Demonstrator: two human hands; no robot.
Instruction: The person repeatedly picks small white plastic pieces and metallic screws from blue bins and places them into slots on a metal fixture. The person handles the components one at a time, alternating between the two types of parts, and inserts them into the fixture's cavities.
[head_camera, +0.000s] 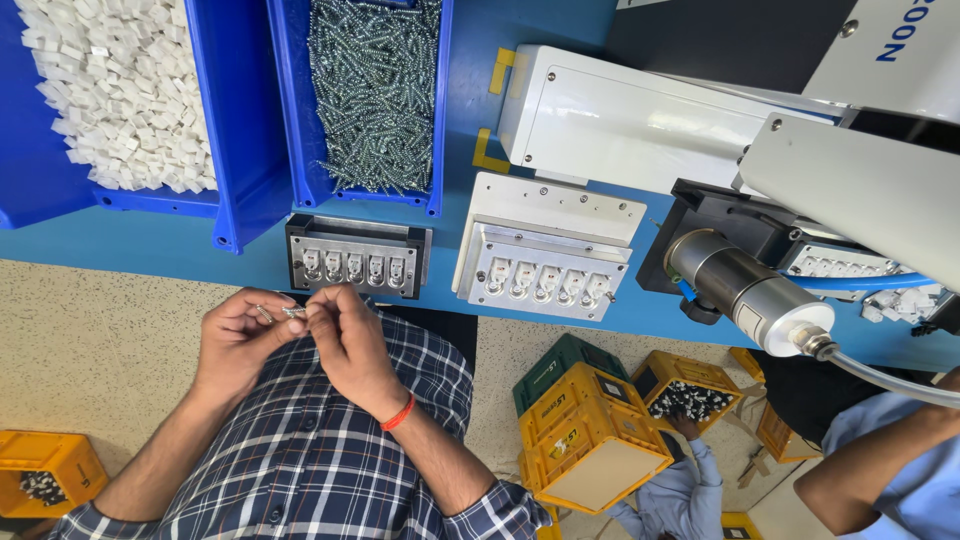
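My left hand (235, 335) and my right hand (345, 340) meet just below the edge of the blue workbench (150, 245). Between their fingertips they pinch a small metal screw (291, 312); another small metal piece shows in the left fingers. A red thread circles my right wrist. Directly beyond the hands sits a dark metal jig (358, 257) with a row of several slots that hold small white parts. To its right lies a white jig (545, 265) with a similar row.
At the back, one blue bin (240, 120) holds white plastic pieces and another blue bin (295, 100) holds screws. A white machine housing (640, 120) and a grey cylinder (745, 290) with a hose stand right. Yellow crates (590, 430) sit on the floor; a co-worker's arm (870, 470) is at the bottom right.
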